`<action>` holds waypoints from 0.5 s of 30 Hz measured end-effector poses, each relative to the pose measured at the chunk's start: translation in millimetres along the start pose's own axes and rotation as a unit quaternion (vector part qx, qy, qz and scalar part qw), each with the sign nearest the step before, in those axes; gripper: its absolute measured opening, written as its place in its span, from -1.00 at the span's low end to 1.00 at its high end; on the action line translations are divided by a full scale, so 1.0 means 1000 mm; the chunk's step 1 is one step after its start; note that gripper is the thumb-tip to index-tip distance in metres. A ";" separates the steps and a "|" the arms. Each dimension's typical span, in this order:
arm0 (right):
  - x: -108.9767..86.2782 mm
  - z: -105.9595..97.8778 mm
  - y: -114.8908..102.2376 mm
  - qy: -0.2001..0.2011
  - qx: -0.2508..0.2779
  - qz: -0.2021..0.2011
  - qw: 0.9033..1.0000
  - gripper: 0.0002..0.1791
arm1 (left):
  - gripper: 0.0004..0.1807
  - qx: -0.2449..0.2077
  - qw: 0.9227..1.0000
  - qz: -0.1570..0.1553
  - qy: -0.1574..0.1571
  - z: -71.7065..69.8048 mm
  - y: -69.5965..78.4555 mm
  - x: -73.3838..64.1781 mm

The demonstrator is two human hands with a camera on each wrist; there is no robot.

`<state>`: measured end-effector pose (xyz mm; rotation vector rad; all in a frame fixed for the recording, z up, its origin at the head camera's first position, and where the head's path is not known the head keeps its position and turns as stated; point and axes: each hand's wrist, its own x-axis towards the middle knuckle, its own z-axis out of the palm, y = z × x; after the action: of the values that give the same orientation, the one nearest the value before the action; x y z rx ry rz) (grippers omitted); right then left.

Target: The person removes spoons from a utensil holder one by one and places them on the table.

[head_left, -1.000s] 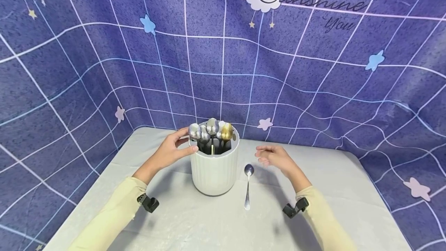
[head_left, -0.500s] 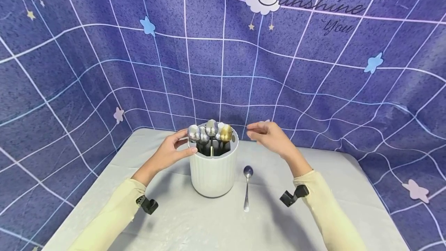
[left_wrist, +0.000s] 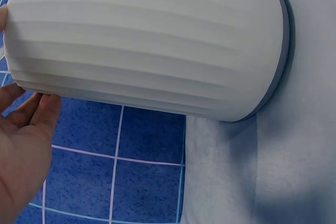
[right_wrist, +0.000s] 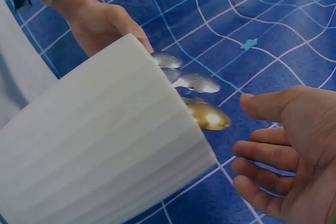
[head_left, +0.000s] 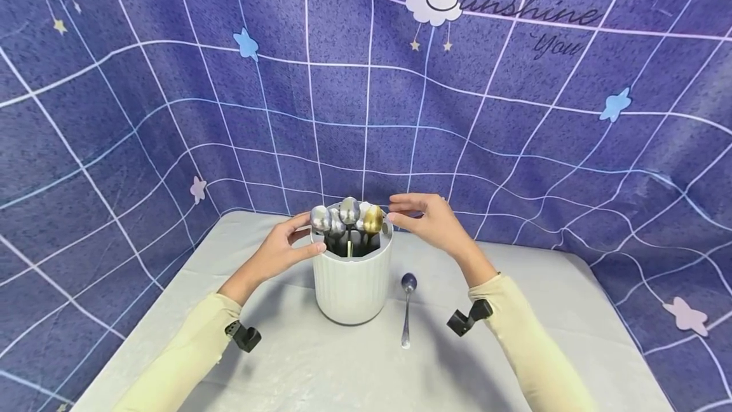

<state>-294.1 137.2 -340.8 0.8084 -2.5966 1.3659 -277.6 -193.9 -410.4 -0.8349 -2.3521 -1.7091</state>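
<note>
A white ribbed utensil holder [head_left: 351, 291] stands upright on the table, with several spoons in it, bowls up. One spoon is gold [head_left: 373, 219]; others, such as a silver spoon [head_left: 349, 210], stand to its left. My left hand [head_left: 283, 247] grips the holder's left side near the rim, thumb in front and fingers behind. Beside the gold spoon, at the right of the rim, my right hand [head_left: 426, 218] hovers with fingers extended and thumb apart. The right wrist view shows a gap between this hand and the gold spoon [right_wrist: 210, 116].
A single silver spoon [head_left: 406, 310] lies on the table right of the holder, bowl away from me. Pale cloth covers the table [head_left: 309, 367]. A purple-blue grid-patterned curtain [head_left: 343, 94] hangs behind and at both sides.
My right hand has risen from above the table near the lying spoon and moved left to the holder's rim. My left hand and the holder stay in place.
</note>
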 end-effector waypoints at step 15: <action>0.004 0.023 0.008 0.044 0.042 -0.005 0.998 -0.59 | -0.28 0.000 1.000 -0.007 -0.001 0.000 -0.002 0.002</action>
<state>-298.2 121.1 -359.1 0.7522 -2.4806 1.4818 -280.2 -193.7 -410.9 -0.8218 -2.3640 -1.7151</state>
